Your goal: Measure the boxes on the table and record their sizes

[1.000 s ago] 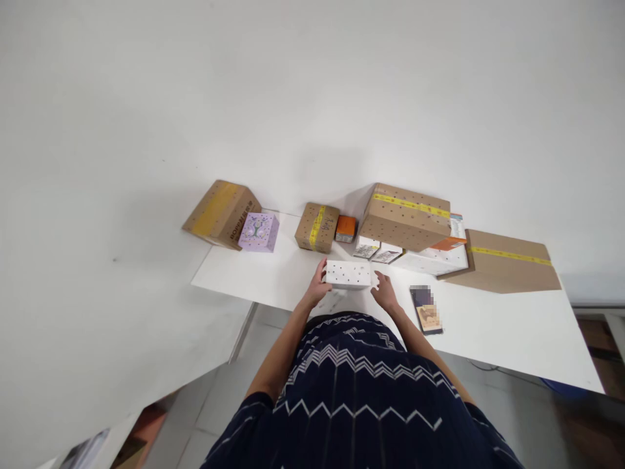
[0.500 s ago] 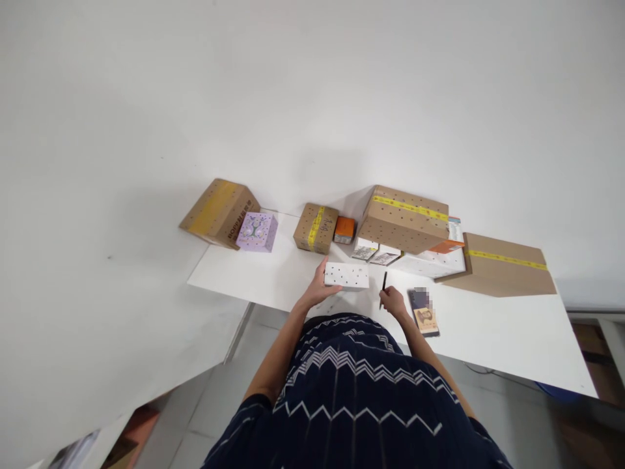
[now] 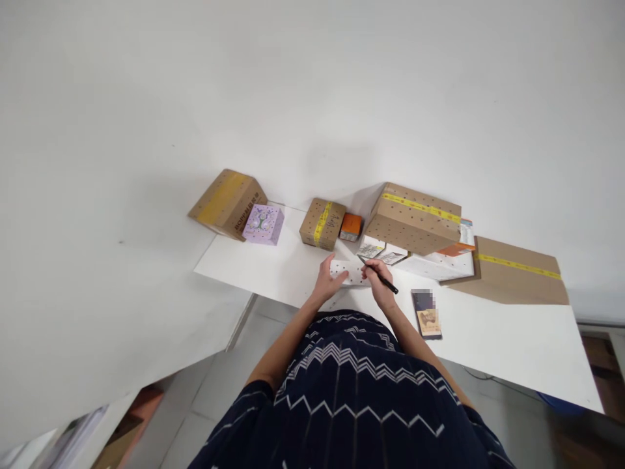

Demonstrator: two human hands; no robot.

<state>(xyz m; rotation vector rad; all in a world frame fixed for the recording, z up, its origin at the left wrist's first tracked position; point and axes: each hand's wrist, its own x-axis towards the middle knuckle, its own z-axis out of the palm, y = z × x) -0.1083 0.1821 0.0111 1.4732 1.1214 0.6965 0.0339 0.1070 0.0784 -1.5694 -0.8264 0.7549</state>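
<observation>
A small white box (image 3: 349,270) marked with dark dots lies on the white table (image 3: 488,332) near its front edge. My left hand (image 3: 328,283) grips the box's left end, fingers curled round it. My right hand (image 3: 377,284) is closed on a black pen (image 3: 381,276), whose tip rests on the box's right part. My arms reach forward over my dark zigzag-patterned top.
Along the back stand a tilted cardboard box (image 3: 227,202), a lilac box (image 3: 264,223), a small taped carton (image 3: 322,223), an orange box (image 3: 351,226), a large dotted carton (image 3: 415,218) on white boxes, and a flat carton (image 3: 520,279). A dark booklet (image 3: 426,315) lies right of my hands.
My right hand left the box's right end, picked up the black pen from the table, and brought its tip onto the box. My left hand stayed on the box.
</observation>
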